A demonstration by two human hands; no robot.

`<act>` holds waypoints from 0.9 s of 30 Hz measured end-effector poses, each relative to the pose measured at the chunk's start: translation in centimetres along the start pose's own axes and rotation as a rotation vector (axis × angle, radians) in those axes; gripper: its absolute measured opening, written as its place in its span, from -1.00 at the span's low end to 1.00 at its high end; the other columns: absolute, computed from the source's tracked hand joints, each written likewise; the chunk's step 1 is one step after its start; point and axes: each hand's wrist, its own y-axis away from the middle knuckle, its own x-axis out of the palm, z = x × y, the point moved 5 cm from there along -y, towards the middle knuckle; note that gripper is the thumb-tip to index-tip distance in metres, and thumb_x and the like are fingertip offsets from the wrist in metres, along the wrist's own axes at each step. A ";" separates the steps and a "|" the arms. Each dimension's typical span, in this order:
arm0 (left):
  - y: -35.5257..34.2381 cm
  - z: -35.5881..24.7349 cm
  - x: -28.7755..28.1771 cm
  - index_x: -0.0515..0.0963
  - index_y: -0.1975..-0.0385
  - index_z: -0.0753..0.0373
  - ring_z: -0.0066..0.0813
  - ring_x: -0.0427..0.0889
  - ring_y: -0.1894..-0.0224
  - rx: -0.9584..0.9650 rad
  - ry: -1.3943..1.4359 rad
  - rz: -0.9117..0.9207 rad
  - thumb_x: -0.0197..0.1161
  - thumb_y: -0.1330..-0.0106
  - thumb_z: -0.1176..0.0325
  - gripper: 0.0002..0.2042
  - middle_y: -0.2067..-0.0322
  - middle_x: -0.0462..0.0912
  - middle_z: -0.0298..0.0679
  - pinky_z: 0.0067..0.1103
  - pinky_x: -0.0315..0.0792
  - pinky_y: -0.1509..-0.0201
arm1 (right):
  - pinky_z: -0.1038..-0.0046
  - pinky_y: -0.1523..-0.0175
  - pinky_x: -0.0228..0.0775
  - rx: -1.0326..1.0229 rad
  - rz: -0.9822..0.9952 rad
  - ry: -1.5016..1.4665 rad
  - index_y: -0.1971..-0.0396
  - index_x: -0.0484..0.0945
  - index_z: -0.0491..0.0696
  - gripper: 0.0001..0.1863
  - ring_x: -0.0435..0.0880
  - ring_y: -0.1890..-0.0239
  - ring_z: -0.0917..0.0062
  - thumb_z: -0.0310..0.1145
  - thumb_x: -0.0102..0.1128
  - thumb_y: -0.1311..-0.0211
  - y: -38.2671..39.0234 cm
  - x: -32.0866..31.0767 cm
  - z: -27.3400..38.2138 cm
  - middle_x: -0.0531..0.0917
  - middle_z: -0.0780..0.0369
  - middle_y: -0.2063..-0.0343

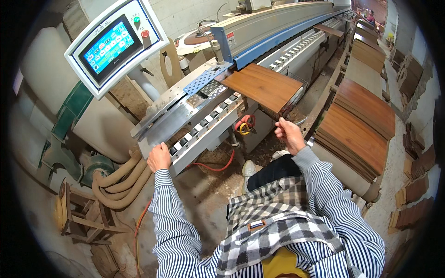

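Note:
My left hand (159,156) lies at the near end of the machine's roller rail (198,127), its fingers curled over the edge. A reddish-brown wood panel (264,85) sits flat on the machine, its far edge by the blue guide beam and its near part overhanging the rail. Just off the panel's near corner is my right hand (290,135), raised, with thumb and fingers drawn together. Whether anything small is between those fingertips cannot be made out.
A control screen (111,48) with a red button (145,34) stands at the left. Stacked wood panels (354,134) line a roller conveyor on the right. Rolls of tape (244,125) hang under the rail. Thick hoses (123,185) and a wooden stool (88,213) occupy the left floor.

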 end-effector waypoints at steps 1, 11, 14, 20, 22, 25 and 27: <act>0.0 0.0 0.3 0.60 0.42 0.22 -0.01 0.56 0.32 0.010 -0.002 0.003 -0.08 -0.24 0.09 -0.63 0.40 0.59 0.01 -0.26 0.40 0.23 | 0.70 0.46 0.32 -0.029 -0.040 0.049 0.32 0.52 -0.10 -0.66 0.47 0.59 0.74 -0.09 0.10 -0.18 1.1 -1.5 0.3 0.57 0.33 0.59; 0.1 0.4 0.6 0.60 0.41 0.23 0.01 0.56 0.32 -0.010 0.002 -0.003 -0.08 -0.24 0.09 -0.63 0.40 0.59 0.02 -0.23 0.41 0.23 | 0.70 0.50 0.32 -0.491 -0.924 0.359 -0.11 0.28 -0.10 -0.55 0.48 0.57 0.74 -0.26 0.00 -0.26 17.6 -28.8 5.0 0.55 0.30 0.56; 0.0 0.2 0.4 0.61 0.42 0.23 0.01 0.56 0.32 -0.020 0.004 -0.002 -0.07 -0.23 0.09 -0.63 0.39 0.59 0.03 -0.23 0.40 0.23 | 0.70 0.49 0.34 -0.432 -1.272 0.289 -0.16 0.22 -0.11 -0.46 0.50 0.56 0.71 -0.17 0.02 -0.25 23.2 -34.2 5.7 0.56 0.26 0.53; 0.0 0.2 0.4 0.60 0.39 0.20 0.00 0.55 0.29 -0.039 0.008 0.020 -0.09 -0.24 0.07 -0.62 0.36 0.59 0.01 -0.24 0.39 0.20 | 0.62 0.47 0.35 -0.395 -1.269 0.149 -0.14 0.27 -0.08 -0.46 0.51 0.50 0.67 -0.13 0.04 -0.23 23.9 -36.2 4.2 0.58 0.26 0.45; 0.0 0.3 0.5 0.60 0.39 0.20 -0.01 0.56 0.30 -0.035 0.006 0.007 -0.08 -0.23 0.09 -0.63 0.37 0.59 0.01 -0.25 0.41 0.21 | 0.60 0.46 0.35 -0.410 -1.333 0.287 -0.12 0.30 -0.07 -0.50 0.51 0.47 0.67 -0.15 0.05 -0.23 23.8 -34.7 4.5 0.57 0.27 0.39; 0.0 0.0 0.5 0.60 0.38 0.20 -0.01 0.56 0.30 -0.014 -0.010 0.014 -0.08 -0.24 0.09 -0.64 0.37 0.59 0.00 -0.25 0.41 0.21 | 0.59 0.45 0.34 -0.423 -1.345 0.268 -0.07 0.35 -0.07 -0.55 0.50 0.46 0.67 -0.20 0.06 -0.22 23.8 -35.7 2.8 0.56 0.28 0.33; -0.1 0.2 0.6 0.60 0.38 0.21 -0.01 0.56 0.30 -0.019 -0.002 0.013 -0.08 -0.24 0.09 -0.63 0.37 0.59 0.00 -0.25 0.41 0.21 | 0.58 0.45 0.32 -0.463 -1.346 0.103 0.08 0.43 -0.07 -0.69 0.45 0.52 0.67 -0.29 0.05 -0.20 23.8 -34.6 2.1 0.54 0.31 0.37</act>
